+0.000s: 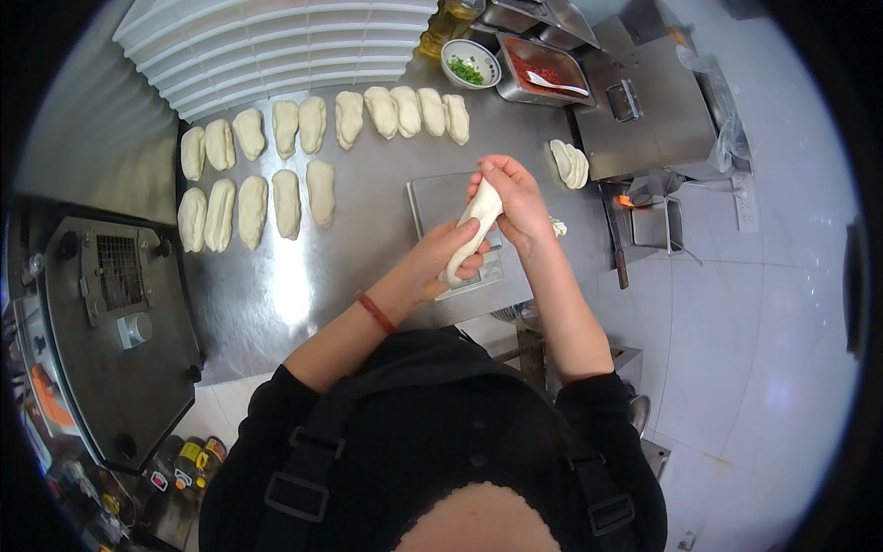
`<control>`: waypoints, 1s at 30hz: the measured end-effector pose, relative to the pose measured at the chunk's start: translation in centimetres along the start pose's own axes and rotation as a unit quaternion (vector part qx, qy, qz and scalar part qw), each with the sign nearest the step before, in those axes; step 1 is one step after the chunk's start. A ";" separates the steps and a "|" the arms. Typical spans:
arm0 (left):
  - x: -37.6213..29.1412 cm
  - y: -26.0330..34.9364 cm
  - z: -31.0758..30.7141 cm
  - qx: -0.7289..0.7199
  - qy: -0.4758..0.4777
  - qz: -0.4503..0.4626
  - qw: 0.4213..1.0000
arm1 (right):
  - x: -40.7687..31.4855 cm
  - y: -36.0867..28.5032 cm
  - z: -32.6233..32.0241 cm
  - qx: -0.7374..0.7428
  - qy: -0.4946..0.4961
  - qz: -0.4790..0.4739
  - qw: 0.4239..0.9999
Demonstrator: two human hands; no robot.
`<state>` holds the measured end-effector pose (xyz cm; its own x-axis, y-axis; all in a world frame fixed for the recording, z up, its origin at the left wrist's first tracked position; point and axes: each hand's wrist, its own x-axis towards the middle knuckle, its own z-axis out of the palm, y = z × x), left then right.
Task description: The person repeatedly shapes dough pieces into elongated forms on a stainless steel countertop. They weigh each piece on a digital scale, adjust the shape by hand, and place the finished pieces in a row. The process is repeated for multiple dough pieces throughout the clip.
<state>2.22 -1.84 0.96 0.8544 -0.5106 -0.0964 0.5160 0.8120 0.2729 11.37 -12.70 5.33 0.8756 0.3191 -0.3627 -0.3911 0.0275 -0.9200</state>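
A long piece of pale dough [477, 224] is held at a slant between my two hands, above a digital scale [429, 195] with a flat metal plate. My left hand [445, 259] wraps the lower part, its thumb on top. The fingers and thumb of my right hand [514, 196] pinch the upper end. Two rows of dough pieces lie on the steel worktop [372, 234], the back row [312, 125] longer than the front row [286, 205]. To the right is a folded lump of dough [570, 164], with a small scrap [558, 226] near my right wrist.
Stacked white plastic trays [276, 48] stand along the back. A bowl of chopped green herbs [471, 63], a steel pan of red filling with a white spoon [545, 69] and an oil bottle [448, 27] are at the back right. A knife [621, 268] lies beyond the right edge.
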 end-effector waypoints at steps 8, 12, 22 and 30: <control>-0.5 0.1 -0.1 0.064 0.048 0.036 0.996 | -0.6 -0.9 0.8 0.039 -0.058 0.038 0.997; -0.3 -0.3 -0.2 0.208 0.067 0.034 0.975 | -0.2 0.0 1.2 -0.039 -0.049 0.007 0.998; -0.7 0.1 -0.4 0.141 0.050 0.054 0.987 | 0.6 -0.8 0.6 0.122 -0.096 0.024 0.988; -0.2 1.0 -0.9 0.286 0.127 0.098 0.945 | -1.6 -0.3 1.0 -0.108 -0.146 -0.016 0.983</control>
<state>2.63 -0.67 0.35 0.9545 -0.2231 -0.1981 0.2918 0.5602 0.7753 9.80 -12.28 6.34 0.7556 0.5802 -0.3040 -0.2680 -0.1496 -0.9517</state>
